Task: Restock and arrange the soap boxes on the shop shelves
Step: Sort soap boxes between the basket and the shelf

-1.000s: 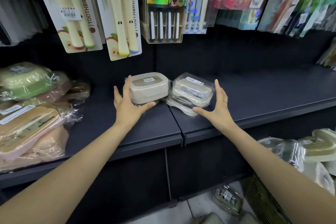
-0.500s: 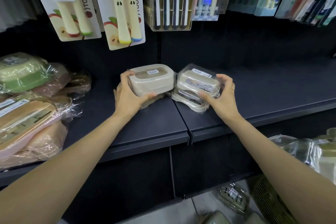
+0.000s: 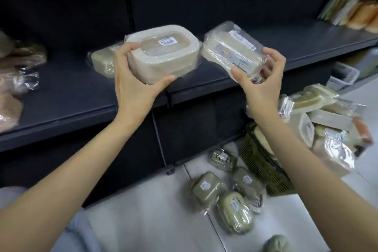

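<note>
Clear crinkled plastic wraps nearly everything here, starting at the far left with the pinkish-brown wrapped soap boxes [image 3: 12,80] heaped on the dark metal shelf [image 3: 67,96]. A beige wrapped soap box [image 3: 102,63] lies on the shelf behind my left hand [image 3: 133,88], which grasps a larger cream oval soap box with a brown lid [image 3: 163,51], thumb under its near edge and fingers over the far one, lifted off the shelf and tilted toward me, I judge so the white label can be read. My right hand [image 3: 261,86] pinches a cream rectangular soap box in a loose clear bag [image 3: 231,51] by its near end, fingers curled around the wrapping, also raised above the shelf edge. Half a second ago both boxes sat side by side on the shelf with my hands closing on them; now both are in the air, and the view has dropped so the hanging toothbrush packs have nearly left the top. Lower right, a dark woven plastic basket [image 3: 263,168] stands on the pale floor with wrapped boxes piled over it, and several green wrapped soap boxes [image 3: 233,210] lie scattered just beside it, presumably stock waiting to go up.
</note>
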